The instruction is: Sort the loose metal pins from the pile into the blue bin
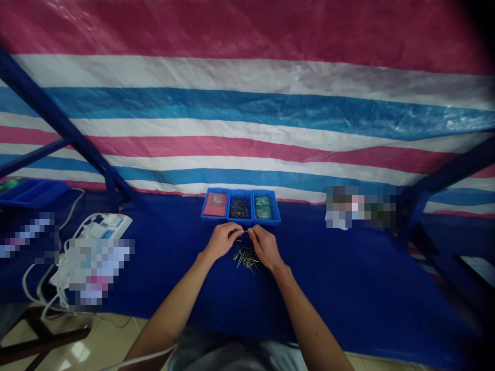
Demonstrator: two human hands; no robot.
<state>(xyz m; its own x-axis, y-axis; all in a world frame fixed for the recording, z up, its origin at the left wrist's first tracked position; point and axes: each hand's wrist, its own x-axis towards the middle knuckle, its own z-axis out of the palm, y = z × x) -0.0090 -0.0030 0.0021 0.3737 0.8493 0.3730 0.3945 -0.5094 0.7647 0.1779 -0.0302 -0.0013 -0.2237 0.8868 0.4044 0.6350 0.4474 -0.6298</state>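
Note:
My left hand (222,240) and my right hand (264,246) meet over the blue table, fingers pinched on the two ends of one thin metal pin (244,232). Just below them lies a loose pile of small pins (245,256) on the blue cloth. Behind the hands stand three small blue bins side by side: the left bin (214,204) holds something red, the middle bin (240,208) holds dark pins, the right bin (265,207) holds green parts.
A white power strip (110,225) with white cables lies at the left. A blue tray (33,191) sits at the far left. Blue frame bars (62,123) slant at both sides. A striped tarp (247,113) hangs behind the table.

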